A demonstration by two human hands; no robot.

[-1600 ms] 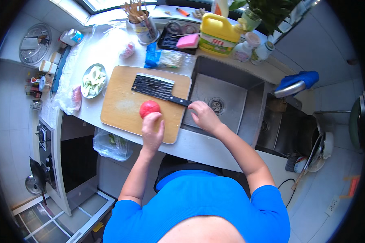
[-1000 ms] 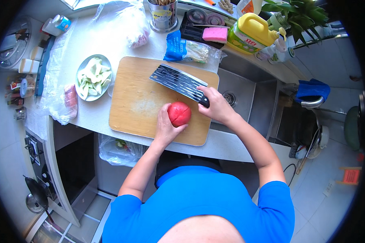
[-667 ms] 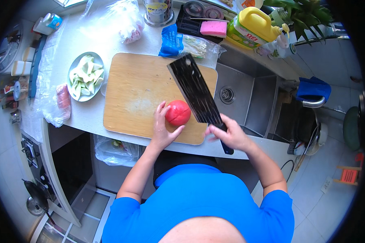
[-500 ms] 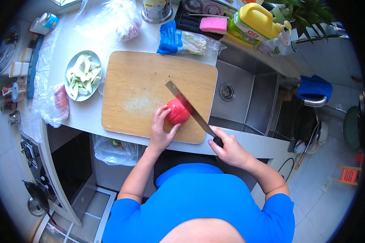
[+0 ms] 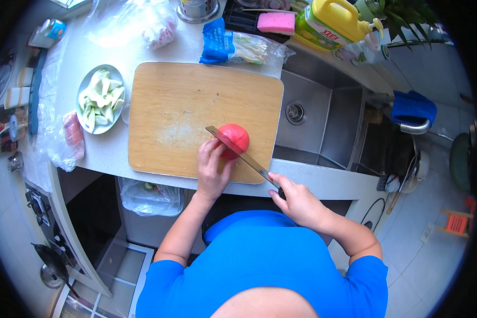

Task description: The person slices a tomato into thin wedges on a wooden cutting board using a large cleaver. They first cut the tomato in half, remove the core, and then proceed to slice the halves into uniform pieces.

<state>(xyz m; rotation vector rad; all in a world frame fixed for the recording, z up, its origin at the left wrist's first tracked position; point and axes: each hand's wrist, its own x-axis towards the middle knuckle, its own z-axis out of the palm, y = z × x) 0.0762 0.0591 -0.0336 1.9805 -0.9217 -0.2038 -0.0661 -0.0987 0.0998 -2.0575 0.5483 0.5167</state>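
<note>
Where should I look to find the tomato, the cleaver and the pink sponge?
Tomato (image 5: 237,135), head view: its upper right part, beyond the blade.
Cleaver (image 5: 248,160), head view: its blade.
Pink sponge (image 5: 276,23), head view: its middle.

Tomato (image 5: 237,136) red; board (image 5: 185,90) tan (whitish patch (image 5: 178,131)); sponge (image 5: 276,23) pink.

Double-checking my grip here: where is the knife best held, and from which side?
Take the knife by its dark handle, ideally from the near right, where the right hand grips it: the blade slants away to the far left across the tomato.
</note>
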